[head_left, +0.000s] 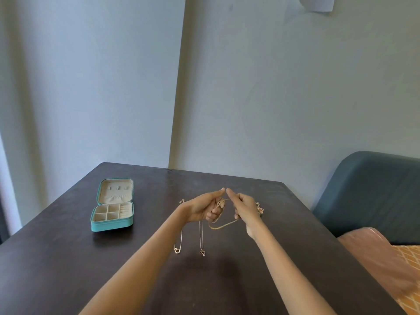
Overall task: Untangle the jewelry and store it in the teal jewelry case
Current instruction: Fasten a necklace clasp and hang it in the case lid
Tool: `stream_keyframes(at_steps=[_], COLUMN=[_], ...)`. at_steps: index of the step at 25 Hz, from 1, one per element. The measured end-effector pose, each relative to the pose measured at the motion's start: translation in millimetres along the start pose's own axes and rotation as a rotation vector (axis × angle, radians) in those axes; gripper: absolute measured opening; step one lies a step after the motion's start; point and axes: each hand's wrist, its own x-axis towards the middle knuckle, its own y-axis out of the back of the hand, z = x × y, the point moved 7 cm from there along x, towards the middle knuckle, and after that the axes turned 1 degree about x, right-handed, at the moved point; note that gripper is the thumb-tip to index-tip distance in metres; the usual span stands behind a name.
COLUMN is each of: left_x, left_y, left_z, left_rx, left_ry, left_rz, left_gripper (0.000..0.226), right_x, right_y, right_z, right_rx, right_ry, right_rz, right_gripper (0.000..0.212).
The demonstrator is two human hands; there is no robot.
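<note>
Where the gold chain (223, 224) passes between the fingers, its tangle is too fine to be read. It is pinched by the left hand (203, 209) and the right hand (246, 206), both held above the tabletop (136, 258).

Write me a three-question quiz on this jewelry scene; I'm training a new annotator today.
1. True or false: the teal jewelry case is closed.
2. What do the left hand and right hand hold? A) gold chain B) ring C) case
3. How many thin necklaces lie straight on the table near the arms?

Key: 1 false, it lies open. 2 A. 3 two: left necklace, right necklace.
</note>
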Motion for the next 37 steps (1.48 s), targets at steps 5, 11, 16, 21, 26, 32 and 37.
stream_keyframes(at_steps=[5,11,16,21,26,32,37], left_x=[-1.7,-2.5,-2.7,-2.1,-2.3,1.1,9.0], left_y=[16.2,35.5,40.8,32.1,24.1,13.0,11.2], left_z=[9.6,-5.8,-12.0,-16.3,-23.9,-28.5,-30.2], left_rx=[-0.409,-0.427,-0.122,0.089,0.069,0.164,0.236], left_ry=[-0.193,-0.247,-0.194,-0.143,-0.068,0.068,0.103], left_rz=[0.147,0.298,0.337,0.271,0.146,0.071,0.135], left_gripper=[0.026,0.026,0.022,0.023,0.029,0.054,0.055], right_x=[-8.0,-16.4,-20.1,-19.1,-17.2,-16.5,-13.7], right_y=[-11.9,-44.1,-44.3,-35.6,-26.1,-24.3,-25.0], right_z=[35.5,42.9,35.9,17.9,15.5,24.1,13.9], right_rx=[0.055,-0.088,-0.301,-0.259,-0.044,-0.108,-0.321], right_ry=[-0.099,-0.018,0.021,0.052,0.050,0.144,0.342], right_rz=[-0.048,-0.238,-0.214,-0.161,-0.174,-0.104,0.095], right_gripper=[0.036,0.014,0.005,0.010,0.012,0.016,0.037])
